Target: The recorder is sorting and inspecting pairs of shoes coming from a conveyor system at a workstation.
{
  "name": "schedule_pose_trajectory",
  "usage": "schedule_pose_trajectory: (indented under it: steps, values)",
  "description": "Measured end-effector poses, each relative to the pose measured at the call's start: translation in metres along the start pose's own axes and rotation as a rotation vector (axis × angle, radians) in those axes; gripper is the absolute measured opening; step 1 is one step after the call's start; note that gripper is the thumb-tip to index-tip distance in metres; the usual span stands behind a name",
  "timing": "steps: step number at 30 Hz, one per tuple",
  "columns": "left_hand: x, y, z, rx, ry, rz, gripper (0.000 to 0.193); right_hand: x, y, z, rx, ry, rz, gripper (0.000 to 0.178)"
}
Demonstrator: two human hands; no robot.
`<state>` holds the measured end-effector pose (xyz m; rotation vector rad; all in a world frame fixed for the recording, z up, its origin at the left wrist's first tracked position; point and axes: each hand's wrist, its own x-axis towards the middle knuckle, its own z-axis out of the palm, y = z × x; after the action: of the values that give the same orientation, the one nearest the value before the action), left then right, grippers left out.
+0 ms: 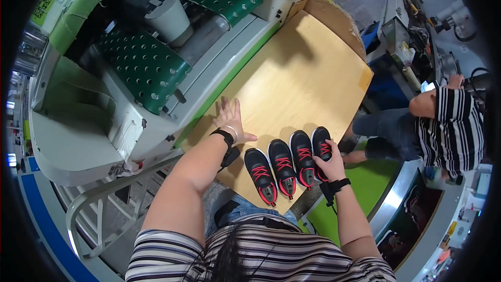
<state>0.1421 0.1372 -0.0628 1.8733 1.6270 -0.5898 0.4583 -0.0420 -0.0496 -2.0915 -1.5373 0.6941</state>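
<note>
Several black sneakers with red laces and red trim stand in a slanting row at the near end of a light wooden tabletop. My right hand grips the rightmost sneaker, thumb on one side and fingers on the other; part of its heel is hidden by the hand. Directly left of it are a second sneaker and a third sneaker. The leftmost sneaker lies closest to my left hand, which holds nothing. Its fingers are spread over the table's left edge.
A pale machine with green perforated belts runs along the table's left side. Cardboard walls the far end. Another person in a striped shirt is at the right, beyond a green surface. A metal rail curves at lower left.
</note>
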Motion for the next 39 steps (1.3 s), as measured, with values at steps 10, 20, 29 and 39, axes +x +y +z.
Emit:
schedule_pose_trajectory:
  steps: [10,20,29,39]
  values:
    - [-0.012,-0.01,0.006,0.015,0.05,0.013,0.144,-0.04,-0.022,0.028,0.143,0.302,0.338,0.063]
    - [0.012,-0.017,0.021,-0.704,0.79,0.383,0.074,-0.037,-0.026,0.022,0.083,0.276,0.36,0.06]
    - [0.077,0.112,-0.106,0.01,1.074,0.707,0.082,-0.035,-0.02,0.025,0.057,0.274,0.431,0.063]
    - [0.146,0.083,-0.075,0.091,0.886,0.343,0.067,-0.039,-0.013,0.03,0.022,0.307,0.417,0.065]
